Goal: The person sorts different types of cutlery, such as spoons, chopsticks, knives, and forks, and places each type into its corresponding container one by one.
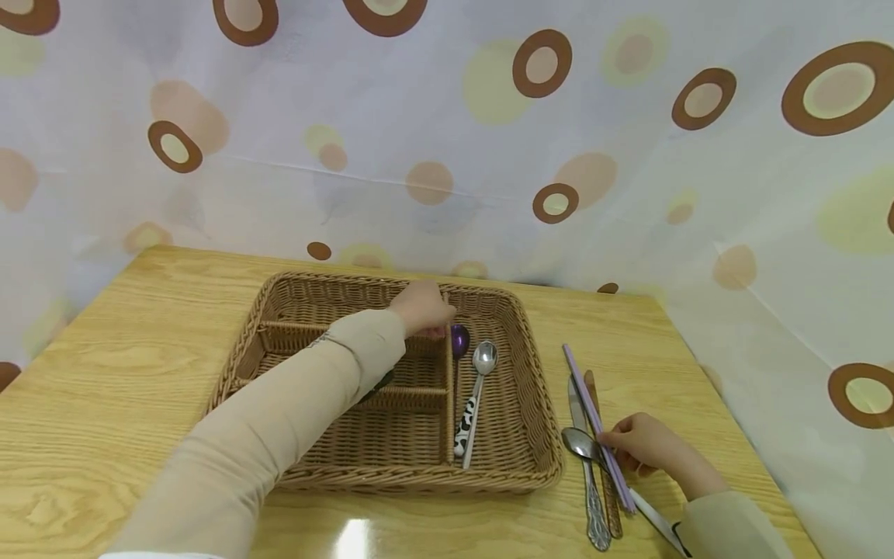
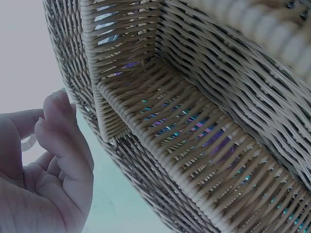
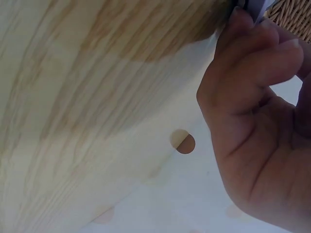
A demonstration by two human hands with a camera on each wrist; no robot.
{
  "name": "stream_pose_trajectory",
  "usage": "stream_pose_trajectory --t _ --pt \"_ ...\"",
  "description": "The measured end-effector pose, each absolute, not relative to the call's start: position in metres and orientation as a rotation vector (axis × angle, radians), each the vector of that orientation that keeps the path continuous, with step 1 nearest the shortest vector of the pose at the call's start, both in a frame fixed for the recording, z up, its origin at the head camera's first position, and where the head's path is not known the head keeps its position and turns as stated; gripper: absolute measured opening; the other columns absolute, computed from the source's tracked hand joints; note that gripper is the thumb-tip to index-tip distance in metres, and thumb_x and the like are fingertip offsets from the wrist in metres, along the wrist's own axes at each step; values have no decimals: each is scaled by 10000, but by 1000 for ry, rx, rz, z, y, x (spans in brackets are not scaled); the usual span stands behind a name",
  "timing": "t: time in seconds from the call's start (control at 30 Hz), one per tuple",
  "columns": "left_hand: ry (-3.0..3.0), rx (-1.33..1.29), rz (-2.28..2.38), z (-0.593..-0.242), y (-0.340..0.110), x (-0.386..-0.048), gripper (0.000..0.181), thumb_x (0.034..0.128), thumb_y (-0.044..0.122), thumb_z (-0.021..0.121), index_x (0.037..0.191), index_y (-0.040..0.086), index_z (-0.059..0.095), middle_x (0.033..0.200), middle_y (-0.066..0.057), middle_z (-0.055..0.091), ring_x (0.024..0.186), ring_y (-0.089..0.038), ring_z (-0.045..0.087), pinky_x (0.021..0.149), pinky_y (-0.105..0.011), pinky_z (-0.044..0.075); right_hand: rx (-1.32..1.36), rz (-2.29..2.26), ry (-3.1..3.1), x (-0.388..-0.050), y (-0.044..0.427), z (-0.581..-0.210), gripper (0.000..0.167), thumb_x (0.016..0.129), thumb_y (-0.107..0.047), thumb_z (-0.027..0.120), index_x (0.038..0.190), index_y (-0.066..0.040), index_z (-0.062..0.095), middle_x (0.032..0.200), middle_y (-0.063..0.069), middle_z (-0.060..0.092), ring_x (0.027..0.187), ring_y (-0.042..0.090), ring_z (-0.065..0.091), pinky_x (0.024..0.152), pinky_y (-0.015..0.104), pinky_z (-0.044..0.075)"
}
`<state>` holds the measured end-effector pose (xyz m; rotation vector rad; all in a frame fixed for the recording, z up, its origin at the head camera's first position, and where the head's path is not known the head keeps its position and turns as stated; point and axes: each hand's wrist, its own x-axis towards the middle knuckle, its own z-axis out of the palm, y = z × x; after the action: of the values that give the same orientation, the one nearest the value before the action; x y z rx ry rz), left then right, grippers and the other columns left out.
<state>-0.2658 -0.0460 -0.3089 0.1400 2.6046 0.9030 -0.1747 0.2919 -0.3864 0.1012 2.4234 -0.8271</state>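
My left hand point(image 1: 422, 308) is over the wicker basket point(image 1: 398, 475), above the divider beside a purple spoon point(image 1: 459, 340). In the left wrist view that hand's fingers are loosely bent, with no held thing visible. A spoon with a black-and-white patterned handle point(image 1: 466, 423) lies in the same right compartment, by another thin handle. On the table right of the basket, my right hand point(image 1: 646, 446) pinches purple chopsticks point(image 1: 583, 376). Beneath and beside them lie an ornate silver spoon point(image 1: 593, 497), a silver blade point(image 1: 576, 404) and a brown utensil point(image 1: 611, 505).
A white-handled utensil point(image 1: 653, 512) lies partly under the right sleeve. The basket has several compartments; my left forearm hides part of them. The wooden table point(image 1: 140, 373) meets a cloth backdrop with circles point(image 1: 391, 140) behind and at the right.
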Motion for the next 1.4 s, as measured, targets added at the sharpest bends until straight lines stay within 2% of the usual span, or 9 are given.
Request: stream_pose_trajectory --t 0.2,0.33,0.6,0.77,0.9,1.03,1.17,1.3,1.4 --pt "2596 107 892 -308 -48 -264 336 955 208 467 826 29 720 621 -12 612 788 -251 673 518 -232 430 75 -827 2433 -174 293 -386 273 931 -186 555 696 -49 574 551 -20 472 495 84 409 467 206 349" --pt "2590 91 886 -308 -48 -265 332 957 208 461 861 24 719 631 -15 621 810 -258 680 485 -215 400 54 -852 2421 -174 295 -386 270 933 -186 556 695 -58 562 557 -22 468 500 80 404 471 204 346" --pt "2593 114 904 -307 -57 -264 323 949 200 453 882 11 707 862 -133 713 568 -120 577 562 -245 473 -1 -869 2430 -174 298 -381 262 933 -161 553 688 -66 547 563 -20 471 496 80 395 468 204 355" --pt "2592 117 918 -306 -64 -262 331 950 192 459 872 -6 713 859 -153 710 528 -103 539 638 -301 502 -16 -845 2468 -175 299 -374 243 933 -142 543 709 -49 557 612 -7 503 527 95 421 478 221 385" --pt "2595 112 912 -308 -69 -263 314 942 199 467 839 9 695 840 -132 707 549 -115 554 607 -281 483 -23 -806 2510 -176 298 -369 266 941 -129 524 687 -51 537 611 2 503 527 106 422 475 232 393" --pt "2601 127 907 -308 -75 -262 328 951 219 461 795 28 678 828 -122 698 659 -190 627 575 -252 457 -20 -752 2554 -178 294 -364 273 944 -126 518 685 -47 548 608 14 530 515 109 432 471 242 401" --pt "2596 142 905 -304 -79 -260 345 969 239 447 825 28 678 847 -115 697 795 -245 669 620 -274 485 -30 -704 2603 -180 291 -360 269 935 -122 528 680 -44 559 596 19 536 511 113 444 474 253 412" --pt "2618 139 888 -301 -83 -258 354 961 244 452 797 33 684 886 -133 710 771 -222 680 677 -315 520 -41 -647 2654 -182 286 -354 229 917 -110 544 713 -17 595 594 23 539 528 133 471 493 277 427" --pt "2663 157 844 -300 -84 -258 371 948 246 461 726 48 683 823 -120 714 687 -194 661 609 -293 495 -43 -599 2683 -184 281 -348 197 910 -108 547 764 1 623 617 27 552 560 151 498 509 292 436"
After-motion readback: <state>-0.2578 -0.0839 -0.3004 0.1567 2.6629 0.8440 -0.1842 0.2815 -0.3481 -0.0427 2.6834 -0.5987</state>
